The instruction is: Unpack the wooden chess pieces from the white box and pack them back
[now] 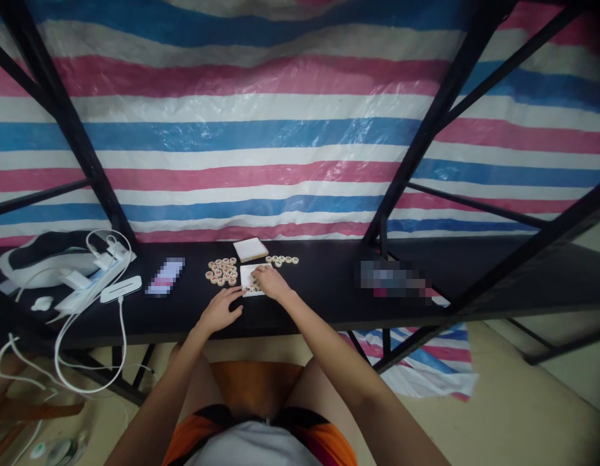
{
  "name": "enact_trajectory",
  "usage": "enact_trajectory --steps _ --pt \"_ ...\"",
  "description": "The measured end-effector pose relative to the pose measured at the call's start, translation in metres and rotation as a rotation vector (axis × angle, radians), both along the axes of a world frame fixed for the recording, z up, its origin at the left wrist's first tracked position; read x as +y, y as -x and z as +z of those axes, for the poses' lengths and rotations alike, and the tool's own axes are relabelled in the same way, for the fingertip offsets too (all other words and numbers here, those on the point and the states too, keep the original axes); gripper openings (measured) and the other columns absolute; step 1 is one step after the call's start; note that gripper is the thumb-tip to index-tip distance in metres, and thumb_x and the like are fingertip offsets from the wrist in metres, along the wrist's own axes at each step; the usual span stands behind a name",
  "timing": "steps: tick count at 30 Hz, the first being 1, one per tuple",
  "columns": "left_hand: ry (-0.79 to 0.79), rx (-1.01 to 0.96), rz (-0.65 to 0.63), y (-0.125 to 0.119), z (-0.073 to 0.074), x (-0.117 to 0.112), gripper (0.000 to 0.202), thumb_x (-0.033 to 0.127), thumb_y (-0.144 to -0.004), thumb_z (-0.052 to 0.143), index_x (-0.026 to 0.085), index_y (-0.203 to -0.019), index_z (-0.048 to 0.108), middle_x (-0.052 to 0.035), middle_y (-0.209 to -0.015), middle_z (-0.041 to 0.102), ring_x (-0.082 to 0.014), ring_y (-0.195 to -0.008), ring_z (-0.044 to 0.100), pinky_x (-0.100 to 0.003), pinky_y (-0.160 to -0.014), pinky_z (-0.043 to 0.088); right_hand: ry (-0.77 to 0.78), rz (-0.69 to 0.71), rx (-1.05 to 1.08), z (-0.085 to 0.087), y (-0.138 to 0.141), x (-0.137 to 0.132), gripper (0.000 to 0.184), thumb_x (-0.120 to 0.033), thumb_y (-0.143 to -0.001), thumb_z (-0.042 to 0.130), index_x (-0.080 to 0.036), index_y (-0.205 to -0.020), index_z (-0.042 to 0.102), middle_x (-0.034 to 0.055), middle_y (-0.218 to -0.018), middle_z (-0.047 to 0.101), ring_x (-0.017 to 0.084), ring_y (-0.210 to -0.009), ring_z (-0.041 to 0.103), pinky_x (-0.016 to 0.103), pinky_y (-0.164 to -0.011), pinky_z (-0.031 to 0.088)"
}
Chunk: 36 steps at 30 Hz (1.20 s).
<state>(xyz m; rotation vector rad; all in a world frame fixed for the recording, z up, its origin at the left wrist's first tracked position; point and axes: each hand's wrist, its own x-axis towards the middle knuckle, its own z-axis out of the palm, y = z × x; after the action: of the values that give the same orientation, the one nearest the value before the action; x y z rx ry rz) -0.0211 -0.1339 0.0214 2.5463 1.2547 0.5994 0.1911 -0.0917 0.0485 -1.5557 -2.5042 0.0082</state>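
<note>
On black table (329, 285), mid-front: right hand (270, 282) rests over white box (251, 279), fingers curled among round game pieces inside — grip unclear. Left hand (221, 310) flat, open, beside box. Loose piece pile (222, 271) just left.

Black table (329, 304), round game pieces (222, 271), white tray (247, 279), lid (250, 249), white cables (93, 285)
</note>
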Motion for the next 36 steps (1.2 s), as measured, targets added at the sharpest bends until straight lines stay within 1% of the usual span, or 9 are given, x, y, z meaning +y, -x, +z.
enact_trajectory --steps 3,7,10,14,19,22,25,31,36 --pt "-0.001 0.006 -0.002 0.0 0.0 0.0 0.045 0.031 -0.085 0.049 0.022 -0.128 0.054 -0.0053 -0.137 0.05 -0.024 -0.119 0.05 -0.043 -0.107 0.034 0.014 0.055 -0.012 -0.003 0.008 0.001 0.034 -0.012 -0.086 0.046 -0.018 -0.116 0.062 0.0119 -0.12 0.059 0.024 -0.108 0.05 0.033 -0.086 0.04" --pt "0.001 0.003 0.001 0.0 -0.001 0.0 0.044 0.031 -0.085 0.049 0.023 -0.128 0.055 -0.005 -0.137 0.05 -0.0239 -0.12 0.05 -0.044 -0.108 0.034 0.041 0.045 -0.031 -0.005 0.01 0.003 0.028 -0.014 -0.086 0.048 -0.017 -0.106 0.066 0.0119 -0.113 0.063 0.024 -0.104 0.053 0.034 -0.086 0.04" --pt "0.004 0.004 0.005 0.0 -0.002 0.001 0.044 0.031 -0.085 0.049 0.023 -0.128 0.055 -0.0045 -0.137 0.05 -0.0241 -0.12 0.05 -0.044 -0.107 0.034 0.03 0.029 -0.01 -0.006 0.004 0.007 0.032 -0.012 -0.084 0.048 -0.017 -0.112 0.065 0.0111 -0.115 0.063 0.024 -0.105 0.053 0.033 -0.089 0.039" --pt "0.005 -0.004 0.001 0.001 -0.002 0.001 0.045 0.032 -0.085 0.049 0.024 -0.129 0.054 -0.0044 -0.138 0.05 -0.0243 -0.12 0.049 -0.045 -0.108 0.033 0.006 -0.03 0.036 -0.006 -0.007 0.014 0.041 -0.007 -0.081 0.047 -0.017 -0.119 0.061 0.0116 -0.125 0.058 0.021 -0.112 0.051 0.03 -0.092 0.038" --pt "-0.003 -0.013 -0.003 0.0 -0.001 0.0 0.044 0.031 -0.084 0.049 0.024 -0.128 0.055 -0.0039 -0.136 0.051 -0.0238 -0.116 0.051 -0.043 -0.104 0.037 0.066 -0.005 -0.023 -0.005 -0.019 0.017 0.033 -0.006 -0.082 0.045 -0.017 -0.104 0.067 0.0111 -0.11 0.065 0.02 -0.104 0.057 0.027 -0.087 0.04" --pt "-0.003 -0.015 -0.008 0.001 -0.001 0.0 0.045 0.031 -0.084 0.05 0.024 -0.128 0.055 -0.0033 -0.137 0.051 -0.0237 -0.116 0.051 -0.043 -0.104 0.038 0.069 0.001 -0.005 -0.005 -0.022 0.017 0.032 -0.005 -0.079 0.047 -0.017 -0.099 0.069 0.0097 -0.105 0.067 0.019 -0.099 0.059 0.024 -0.084 0.04" --pt "0.0 -0.017 -0.012 0.001 -0.002 0.001 0.045 0.03 -0.084 0.05 0.025 -0.128 0.055 -0.0029 -0.137 0.051 -0.0238 -0.117 0.051 -0.043 -0.105 0.037 0.065 -0.01 0.018 -0.004 -0.023 0.017 0.034 -0.005 -0.079 0.047 -0.017 -0.101 0.069 0.0094 -0.104 0.067 0.018 -0.098 0.059 0.023 -0.083 0.039" --pt "0.008 -0.014 -0.017 0.002 -0.003 0.001 0.046 0.032 -0.084 0.05 0.024 -0.13 0.053 -0.0039 -0.138 0.05 -0.0244 -0.122 0.048 -0.046 -0.11 0.03 0.049 -0.031 0.018 -0.005 -0.022 0.016 0.035 -0.004 -0.079 0.047 -0.016 -0.103 0.069 0.0114 -0.102 0.067 0.02 -0.099 0.058 0.024 -0.083 0.039" --pt "0.013 -0.013 -0.012 0.002 -0.003 0.001 0.046 0.033 -0.084 0.05 0.025 -0.129 0.054 -0.0036 -0.138 0.05 -0.0247 -0.121 0.049 -0.045 -0.108 0.033 0.032 -0.02 0.002 -0.006 -0.022 0.018 0.035 -0.005 -0.081 0.046 -0.016 -0.103 0.071 0.0119 -0.106 0.064 0.02 -0.099 0.057 0.027 -0.088 0.038"
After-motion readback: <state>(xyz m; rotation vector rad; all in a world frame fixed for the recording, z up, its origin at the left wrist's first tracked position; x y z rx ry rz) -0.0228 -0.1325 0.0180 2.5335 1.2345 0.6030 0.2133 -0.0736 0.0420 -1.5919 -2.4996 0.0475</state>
